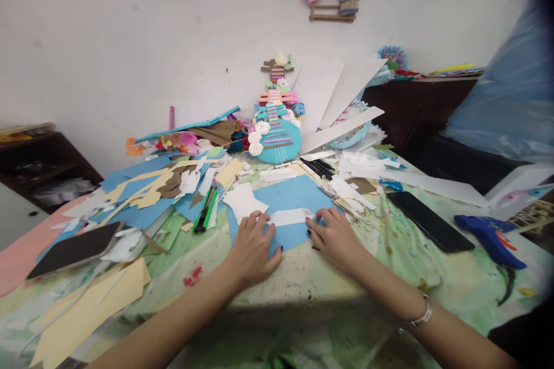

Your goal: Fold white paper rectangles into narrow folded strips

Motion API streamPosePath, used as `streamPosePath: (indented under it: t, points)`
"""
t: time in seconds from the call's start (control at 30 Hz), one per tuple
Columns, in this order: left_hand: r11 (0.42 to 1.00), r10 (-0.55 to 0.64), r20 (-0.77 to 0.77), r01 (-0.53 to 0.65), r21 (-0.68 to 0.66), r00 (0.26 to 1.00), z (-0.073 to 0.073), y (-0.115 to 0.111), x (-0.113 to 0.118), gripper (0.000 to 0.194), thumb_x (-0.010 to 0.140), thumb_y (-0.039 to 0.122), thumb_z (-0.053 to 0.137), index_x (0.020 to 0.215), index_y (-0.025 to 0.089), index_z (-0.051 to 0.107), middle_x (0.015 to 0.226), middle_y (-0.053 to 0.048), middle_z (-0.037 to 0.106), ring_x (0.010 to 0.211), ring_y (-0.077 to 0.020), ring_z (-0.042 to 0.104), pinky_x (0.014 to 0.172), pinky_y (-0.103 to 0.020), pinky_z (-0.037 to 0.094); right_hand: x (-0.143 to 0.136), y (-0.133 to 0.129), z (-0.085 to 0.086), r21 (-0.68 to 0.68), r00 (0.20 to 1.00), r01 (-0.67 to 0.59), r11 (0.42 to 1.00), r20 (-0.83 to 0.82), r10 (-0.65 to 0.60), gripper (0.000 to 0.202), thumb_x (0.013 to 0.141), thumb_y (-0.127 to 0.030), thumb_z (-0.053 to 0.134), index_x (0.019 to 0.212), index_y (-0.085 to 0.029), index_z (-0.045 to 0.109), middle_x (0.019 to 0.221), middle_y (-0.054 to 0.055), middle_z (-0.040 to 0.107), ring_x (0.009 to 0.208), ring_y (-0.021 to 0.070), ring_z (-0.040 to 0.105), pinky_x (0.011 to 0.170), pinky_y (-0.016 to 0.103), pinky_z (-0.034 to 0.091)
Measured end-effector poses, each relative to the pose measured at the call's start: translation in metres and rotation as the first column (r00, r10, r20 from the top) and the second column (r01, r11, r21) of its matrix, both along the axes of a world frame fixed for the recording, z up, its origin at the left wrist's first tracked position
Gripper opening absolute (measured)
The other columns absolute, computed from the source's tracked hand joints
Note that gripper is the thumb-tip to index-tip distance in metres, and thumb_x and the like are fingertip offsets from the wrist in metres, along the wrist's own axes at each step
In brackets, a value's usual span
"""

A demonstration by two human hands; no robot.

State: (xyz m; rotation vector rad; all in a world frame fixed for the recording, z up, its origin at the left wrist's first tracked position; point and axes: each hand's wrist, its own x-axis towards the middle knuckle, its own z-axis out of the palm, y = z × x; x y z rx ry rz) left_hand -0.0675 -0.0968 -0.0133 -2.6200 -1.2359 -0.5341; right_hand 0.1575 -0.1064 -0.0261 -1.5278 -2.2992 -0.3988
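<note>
A folded-looking white paper strip (291, 217) lies across a blue paper sheet (298, 187) in front of me. My left hand (255, 245) rests at the strip's left end, its fingers laid on the paper and the thumb spread away. At the other end, fingertips of my right hand (337, 237) touch the strip, with the fingers apart and bent. Beside my left hand is a white cut paper shape (244, 202), partly over the blue sheet. Scissors (346, 204) lie just beyond my right hand.
A green cutter (205, 210), paper scraps (151, 190) and a phone (75, 249) lie to the left. Rightward are black pens (319, 169), another phone (428, 221) and a blue glue gun (491, 239). A turquoise guitar-shaped craft (281, 141) stands against the wall.
</note>
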Motion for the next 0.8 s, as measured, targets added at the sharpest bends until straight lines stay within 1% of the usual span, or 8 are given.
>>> streamPosePath:
  t: [0.1, 0.17, 0.27, 0.33, 0.43, 0.53, 0.7, 0.8]
  points:
    - [1.000, -0.003, 0.004, 0.003, 0.016, 1.000, 0.000, 0.002, 0.000, 0.032, 0.078, 0.033, 0.051, 0.097, 0.010, 0.063, 0.114, -0.018, 0.052, 0.111, -0.0349, 0.039, 0.093, -0.050, 0.034, 0.000, 0.000, 0.000, 0.005, 1.000, -0.012, 1.000, -0.011, 0.012, 0.026, 0.089, -0.025, 0.049, 0.108, -0.018, 0.065, 0.096, 0.011, 0.057, 0.092, 0.0239, 0.044, 0.074, 0.035, 0.033]
    - [0.999, -0.043, -0.002, 0.043, 0.030, 0.999, 0.000, 0.006, 0.003, 0.039, 0.080, 0.035, 0.050, 0.112, 0.013, 0.059, 0.122, -0.017, 0.049, 0.114, -0.0354, 0.038, 0.093, -0.051, 0.033, 0.000, 0.000, -0.001, 0.012, 1.000, -0.016, 1.000, -0.014, 0.016, 0.025, 0.088, -0.024, 0.050, 0.107, -0.018, 0.066, 0.095, 0.012, 0.057, 0.092, 0.0241, 0.045, 0.073, 0.034, 0.033]
    - [0.990, -0.140, -0.047, 0.140, 0.018, 0.989, -0.001, 0.014, 0.014, 0.054, 0.083, 0.047, 0.048, 0.132, 0.026, 0.044, 0.139, -0.014, 0.036, 0.126, -0.0385, 0.029, 0.096, -0.057, 0.028, -0.001, 0.000, -0.002, 0.024, 1.000, -0.013, 1.000, -0.022, 0.013, 0.026, 0.088, -0.024, 0.050, 0.108, -0.018, 0.066, 0.094, 0.012, 0.057, 0.091, 0.0240, 0.045, 0.073, 0.034, 0.033]
    - [0.984, -0.176, -0.074, 0.176, -0.006, 0.982, -0.002, 0.020, 0.022, 0.058, 0.083, 0.058, 0.044, 0.134, 0.030, 0.041, 0.147, -0.012, 0.026, 0.131, -0.0402, 0.021, 0.097, -0.061, 0.023, -0.001, 0.000, -0.002, 0.025, 1.000, -0.008, 1.000, -0.026, 0.008, 0.027, 0.088, -0.024, 0.050, 0.110, -0.019, 0.065, 0.095, 0.011, 0.057, 0.091, 0.0238, 0.045, 0.074, 0.035, 0.033]
    - [0.980, -0.197, -0.097, 0.195, -0.032, 0.976, -0.003, 0.025, 0.028, 0.059, 0.083, 0.062, 0.040, 0.133, 0.031, 0.042, 0.149, -0.010, 0.024, 0.134, -0.0396, 0.016, 0.100, -0.061, 0.019, 0.000, -0.001, -0.001, 0.013, 1.000, -0.001, 1.000, -0.022, 0.002, 0.027, 0.088, -0.024, 0.050, 0.110, -0.020, 0.065, 0.096, 0.011, 0.057, 0.090, 0.0232, 0.045, 0.076, 0.034, 0.034]
    - [0.984, -0.176, -0.104, 0.173, -0.037, 0.979, -0.003, 0.024, 0.017, 0.057, 0.083, 0.060, 0.042, 0.132, 0.030, 0.045, 0.149, -0.009, 0.026, 0.136, -0.0386, 0.014, 0.101, -0.060, 0.017, -0.001, -0.001, -0.001, 0.008, 1.000, 0.012, 1.000, 0.005, -0.012, 0.027, 0.088, -0.025, 0.049, 0.108, -0.020, 0.066, 0.096, 0.011, 0.057, 0.092, 0.0234, 0.045, 0.076, 0.034, 0.033]
    - [0.996, -0.086, -0.104, 0.083, -0.032, 0.991, -0.003, 0.018, -0.021, 0.054, 0.084, 0.057, 0.044, 0.131, 0.031, 0.047, 0.149, -0.007, 0.027, 0.136, -0.0397, 0.012, 0.102, -0.061, 0.015, -0.001, 0.001, -0.003, 0.023, 0.999, 0.012, 1.000, 0.043, -0.013, 0.028, 0.089, -0.024, 0.047, 0.108, -0.018, 0.066, 0.095, 0.012, 0.057, 0.092, 0.0239, 0.044, 0.076, 0.035, 0.032]
    - [0.998, -0.064, -0.107, 0.061, -0.030, 0.992, -0.004, 0.017, -0.035, 0.052, 0.083, 0.056, 0.047, 0.129, 0.031, 0.050, 0.148, -0.007, 0.030, 0.135, -0.0411, 0.013, 0.102, -0.063, 0.014, -0.001, 0.002, -0.004, 0.026, 0.999, 0.000, 1.000, 0.050, -0.002, 0.028, 0.088, -0.024, 0.047, 0.108, -0.018, 0.067, 0.095, 0.012, 0.057, 0.090, 0.0235, 0.044, 0.075, 0.034, 0.032]
